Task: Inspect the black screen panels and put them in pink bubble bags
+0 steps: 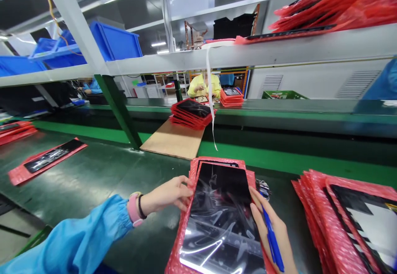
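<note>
A glossy black panel lies on a red bubble-wrap bag on the green bench in front of me, with another bagged panel under it. My left hand, in a blue sleeve with a pink watch, touches the left edge of the bag with fingers slightly curled. My right hand rests along the panel's right edge and holds a blue pen against the palm.
A stack of red bagged panels lies at my right. One bagged panel lies at left, another stack on the conveyor beyond a brown board. A white strip hangs from the shelf. A person in yellow works opposite.
</note>
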The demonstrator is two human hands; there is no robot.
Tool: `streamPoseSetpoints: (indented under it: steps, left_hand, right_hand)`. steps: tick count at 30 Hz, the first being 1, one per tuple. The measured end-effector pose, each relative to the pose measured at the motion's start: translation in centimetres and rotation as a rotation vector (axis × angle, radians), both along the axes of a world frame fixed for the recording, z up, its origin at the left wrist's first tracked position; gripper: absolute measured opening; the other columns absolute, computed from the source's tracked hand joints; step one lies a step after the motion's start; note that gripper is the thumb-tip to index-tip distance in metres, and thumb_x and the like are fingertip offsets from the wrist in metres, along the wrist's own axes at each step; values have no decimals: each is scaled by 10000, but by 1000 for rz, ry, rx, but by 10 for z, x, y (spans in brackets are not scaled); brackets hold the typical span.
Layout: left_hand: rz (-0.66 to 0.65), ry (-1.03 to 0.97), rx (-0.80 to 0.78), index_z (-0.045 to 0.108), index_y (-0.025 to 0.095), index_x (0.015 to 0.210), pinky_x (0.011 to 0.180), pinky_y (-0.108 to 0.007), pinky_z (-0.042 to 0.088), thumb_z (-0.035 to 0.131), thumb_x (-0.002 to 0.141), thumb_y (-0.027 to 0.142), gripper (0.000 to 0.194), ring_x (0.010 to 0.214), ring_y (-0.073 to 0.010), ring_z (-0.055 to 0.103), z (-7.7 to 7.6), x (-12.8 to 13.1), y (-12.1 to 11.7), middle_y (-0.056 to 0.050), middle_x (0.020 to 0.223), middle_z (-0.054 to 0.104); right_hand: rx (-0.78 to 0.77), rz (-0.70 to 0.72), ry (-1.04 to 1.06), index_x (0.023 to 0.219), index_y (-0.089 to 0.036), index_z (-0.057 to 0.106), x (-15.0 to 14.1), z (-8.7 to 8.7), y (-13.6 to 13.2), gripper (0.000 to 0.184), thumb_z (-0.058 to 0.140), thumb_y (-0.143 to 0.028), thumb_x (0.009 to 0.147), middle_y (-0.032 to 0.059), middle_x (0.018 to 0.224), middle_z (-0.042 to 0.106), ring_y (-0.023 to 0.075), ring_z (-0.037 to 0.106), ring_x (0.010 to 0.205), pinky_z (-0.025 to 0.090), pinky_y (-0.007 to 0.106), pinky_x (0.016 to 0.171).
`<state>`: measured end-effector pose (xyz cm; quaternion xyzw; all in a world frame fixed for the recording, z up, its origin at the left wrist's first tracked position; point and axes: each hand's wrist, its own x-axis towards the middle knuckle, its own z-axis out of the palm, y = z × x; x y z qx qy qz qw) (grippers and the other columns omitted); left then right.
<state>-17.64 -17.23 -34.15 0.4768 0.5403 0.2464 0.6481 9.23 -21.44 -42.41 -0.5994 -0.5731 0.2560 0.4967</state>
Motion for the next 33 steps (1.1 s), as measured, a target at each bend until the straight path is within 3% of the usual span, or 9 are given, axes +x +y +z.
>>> streamPoseSetpoints:
  steps: [5,10,16,18,20,23,25,28,33]
  left_hand:
    - [49,-109,-157,571,135,814,624,-246,455,772,644,284,302,593,-94,547,8,-3,-4,15,666,568]
    - [4,-375,4,643,160,938,752,-275,466,698,762,314,240,777,-153,620,21,20,-15,-38,828,653]
    - [179,-587,93,572,191,1141,835,-322,488,724,707,204,459,917,-216,657,4,34,-24,-73,1068,667]
    - [226,-578,159,545,215,1190,819,-321,501,721,692,177,530,926,-228,659,-1,15,-23,-63,1082,671]
    - [330,-539,262,515,253,1240,861,-321,495,710,680,153,601,1012,-240,633,-6,-15,-18,-37,1156,654]
    - [456,-425,361,516,222,1270,946,-309,455,694,662,183,635,1183,-275,533,-18,-71,-5,-28,1267,603]
    - [550,-322,398,531,176,1265,1005,-270,400,676,662,212,621,1277,-269,443,-33,-106,6,-32,1319,566]
    - [615,-204,281,547,149,1242,1001,-284,406,675,631,238,631,1311,-289,399,-61,-140,17,-51,1317,568]
    - [541,-166,234,524,143,1253,933,-333,466,648,638,194,630,1158,-285,556,-85,-153,21,-83,1211,631]
  right_hand:
    - [50,49,-67,1198,-144,593,1,0,6,463,480,-424,848,125,1204,647,277,617,1101,461,433,983]
    - [34,98,-41,1177,-143,612,-2,7,7,434,475,-402,856,124,1192,652,273,613,1107,470,432,972]
    - [-17,111,60,1166,-207,640,12,26,1,424,526,-459,845,89,1254,621,281,531,1214,325,472,1084]
    - [-58,163,193,1182,-231,625,21,35,-5,455,462,-526,874,90,1202,656,271,513,1233,282,463,1105]
    - [-116,276,409,1280,-266,519,27,44,-11,548,350,-611,888,92,1062,717,270,625,1082,399,471,1017]
    - [-241,441,641,1235,-307,465,21,52,-18,545,264,-668,879,53,855,730,234,684,677,543,381,634]
    - [-272,442,570,948,-265,570,11,53,-19,406,384,-618,876,14,730,671,168,598,559,470,271,501]
    - [-239,352,292,675,-213,553,-4,52,-15,332,558,-500,841,-16,618,587,118,511,541,404,218,500]
    - [-187,359,50,879,-226,651,-19,49,-6,258,554,-460,831,-1,708,657,166,601,635,456,268,626]
